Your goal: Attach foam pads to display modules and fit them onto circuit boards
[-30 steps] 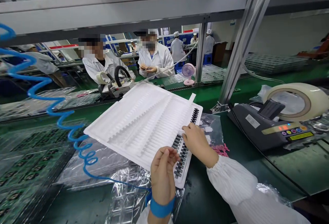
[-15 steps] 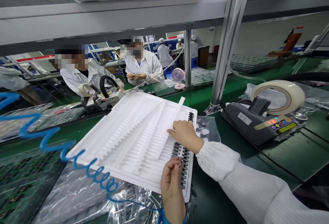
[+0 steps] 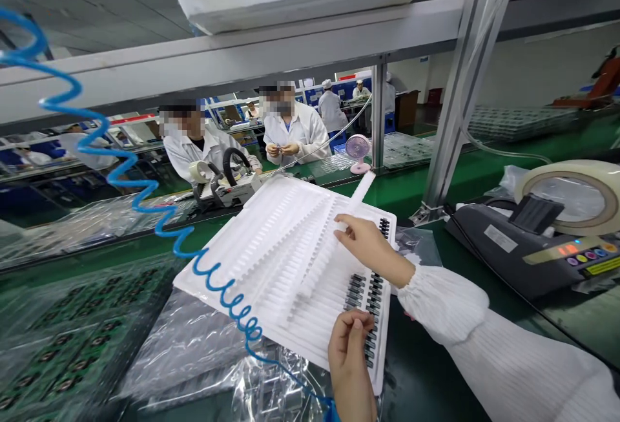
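A white tray (image 3: 285, 205) with ridged slots lies tilted across the bench, and rows of small black parts (image 3: 374, 293) sit along its right side. My right hand (image 3: 371, 247) is over the tray's right half, its thumb and fingers closed on a long white notched strip (image 3: 362, 192). The strip's far end sticks out past the tray's back edge. Close to the front right corner, my left hand (image 3: 351, 357) has its fingertips pinched together beside the black parts. Whatever lies between those fingertips is too small to make out.
A blue coiled cord (image 3: 140, 183) hangs across the left and over the tray's front. Circuit boards (image 3: 62, 351) and clear plastic bags (image 3: 194, 351) lie at left and front. A tape dispenser (image 3: 508, 247) stands right, beside a metal post (image 3: 455, 105). Co-workers sit opposite.
My right hand has shifted the notched strip leftward over the tray, uncovering more black parts. My left hand stays pinched near the front right corner. The view has swung left.
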`<action>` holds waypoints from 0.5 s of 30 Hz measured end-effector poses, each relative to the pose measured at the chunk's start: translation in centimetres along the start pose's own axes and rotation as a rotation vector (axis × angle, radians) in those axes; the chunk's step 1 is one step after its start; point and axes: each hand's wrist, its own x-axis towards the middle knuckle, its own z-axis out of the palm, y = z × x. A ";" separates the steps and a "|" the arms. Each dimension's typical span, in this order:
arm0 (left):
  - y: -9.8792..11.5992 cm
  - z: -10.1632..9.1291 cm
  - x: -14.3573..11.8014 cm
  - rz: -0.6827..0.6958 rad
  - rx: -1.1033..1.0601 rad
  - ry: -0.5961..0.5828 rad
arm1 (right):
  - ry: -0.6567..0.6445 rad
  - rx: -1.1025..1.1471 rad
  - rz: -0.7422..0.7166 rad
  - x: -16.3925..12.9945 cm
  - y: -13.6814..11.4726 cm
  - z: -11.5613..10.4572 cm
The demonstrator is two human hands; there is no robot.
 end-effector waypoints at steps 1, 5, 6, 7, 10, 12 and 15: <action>-0.1 0.0 0.0 0.005 -0.012 0.006 | 0.023 0.019 -0.009 0.3 -0.5 -0.3; -0.8 -0.2 0.1 0.080 -0.088 0.001 | -0.013 0.089 -0.073 1.7 -3.2 0.0; -1.0 -0.2 0.3 0.092 -0.106 -0.001 | -0.039 0.092 -0.090 1.9 -4.1 0.3; -1.2 -0.3 0.4 0.101 -0.124 -0.005 | -0.059 0.082 -0.105 1.9 -4.9 0.6; -1.5 -0.4 0.6 0.107 -0.168 -0.012 | -0.062 0.005 -0.112 1.0 -6.4 1.0; -1.5 -0.5 0.5 0.079 -0.165 -0.001 | -0.057 -0.058 -0.075 -0.1 -6.0 0.7; -1.5 -0.6 0.4 0.035 -0.126 0.004 | -0.120 -0.113 0.007 -1.2 -3.8 0.2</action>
